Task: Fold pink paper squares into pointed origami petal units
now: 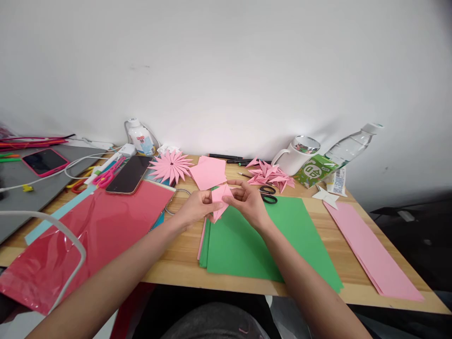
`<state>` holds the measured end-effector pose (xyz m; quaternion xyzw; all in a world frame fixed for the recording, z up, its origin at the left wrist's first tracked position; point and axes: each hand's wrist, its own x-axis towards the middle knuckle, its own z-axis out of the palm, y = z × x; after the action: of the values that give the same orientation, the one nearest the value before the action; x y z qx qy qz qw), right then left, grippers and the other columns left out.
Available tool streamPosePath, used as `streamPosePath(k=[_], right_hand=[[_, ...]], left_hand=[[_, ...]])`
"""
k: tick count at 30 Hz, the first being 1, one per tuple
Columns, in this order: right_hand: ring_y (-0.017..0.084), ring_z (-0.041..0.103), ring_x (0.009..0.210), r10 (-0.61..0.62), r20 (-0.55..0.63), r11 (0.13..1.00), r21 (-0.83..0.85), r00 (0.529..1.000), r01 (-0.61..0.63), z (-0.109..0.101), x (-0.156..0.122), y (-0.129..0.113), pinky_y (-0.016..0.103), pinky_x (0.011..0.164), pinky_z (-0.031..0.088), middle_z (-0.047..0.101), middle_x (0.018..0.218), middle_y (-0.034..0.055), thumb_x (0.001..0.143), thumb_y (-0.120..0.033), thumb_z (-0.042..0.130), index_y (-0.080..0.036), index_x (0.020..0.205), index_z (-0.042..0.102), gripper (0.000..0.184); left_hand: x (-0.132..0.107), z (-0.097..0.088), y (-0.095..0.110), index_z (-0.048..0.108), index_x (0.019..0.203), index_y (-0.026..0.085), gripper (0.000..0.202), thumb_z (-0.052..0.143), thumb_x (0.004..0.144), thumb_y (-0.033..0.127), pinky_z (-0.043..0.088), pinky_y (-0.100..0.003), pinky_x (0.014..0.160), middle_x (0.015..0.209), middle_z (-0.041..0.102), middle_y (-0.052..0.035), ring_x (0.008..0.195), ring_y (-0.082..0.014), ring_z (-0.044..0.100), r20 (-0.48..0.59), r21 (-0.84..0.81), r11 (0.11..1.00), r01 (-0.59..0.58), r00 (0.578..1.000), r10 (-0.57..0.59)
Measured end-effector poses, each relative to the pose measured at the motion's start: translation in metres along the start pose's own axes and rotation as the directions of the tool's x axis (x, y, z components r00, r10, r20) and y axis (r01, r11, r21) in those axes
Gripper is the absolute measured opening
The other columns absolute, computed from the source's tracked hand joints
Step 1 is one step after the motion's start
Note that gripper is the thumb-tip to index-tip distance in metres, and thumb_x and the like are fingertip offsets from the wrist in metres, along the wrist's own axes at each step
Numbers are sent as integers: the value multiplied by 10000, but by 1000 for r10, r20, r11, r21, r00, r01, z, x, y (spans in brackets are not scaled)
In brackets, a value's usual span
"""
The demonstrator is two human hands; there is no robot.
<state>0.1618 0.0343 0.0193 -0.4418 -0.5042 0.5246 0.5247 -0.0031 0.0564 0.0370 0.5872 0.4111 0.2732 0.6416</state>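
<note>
A small folded piece of pink paper [220, 194] is held up between my two hands, over the left part of a stack of green paper [261, 240]. My left hand [197, 207] pinches its left side between thumb and fingers. On the other side, my right hand [248, 202] grips its right edge, thumb in front. Just behind lie loose pink paper squares [209, 172]. A pink paper pinwheel flower [171, 165] rests to their left, and a pile of folded pink paper points [269, 175] to their right. Black-handled scissors [269, 194] sit behind my right hand.
On the left are a red sheet in clear plastic [102, 226], a phone [130, 175], pink scissors [110, 173] and a white bottle [140, 136]. A white cable [79, 245] loops in front. Right: a white mug [295, 155], a leaning water bottle [353, 145], pink strips [374, 254].
</note>
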Motion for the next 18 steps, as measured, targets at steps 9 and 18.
streamPosePath(k=[9, 18], right_hand=[[123, 574, 623, -33, -50, 996, -88, 998, 29, 9, 0, 14, 249, 580, 465, 607, 713, -16, 689, -404, 704, -202, 958, 524, 382], [118, 504, 585, -33, -127, 990, -141, 991, 15, 12, -1, 19, 258, 564, 434, 571, 654, -13, 670, -420, 721, -172, 787, 636, 286]], left_hand=[[7, -12, -19, 565, 627, 145, 325, 626, 733, 446, 402, -215, 392, 552, 577, 8, 450, -160, 617, 19, -1, 999, -35, 999, 35], [9, -16, -19, 531, 952, 142, 411, 736, 645, 323, 495, -209, 467, 759, 609, 2, 587, -109, 581, -154, -148, 981, -127, 983, 104]])
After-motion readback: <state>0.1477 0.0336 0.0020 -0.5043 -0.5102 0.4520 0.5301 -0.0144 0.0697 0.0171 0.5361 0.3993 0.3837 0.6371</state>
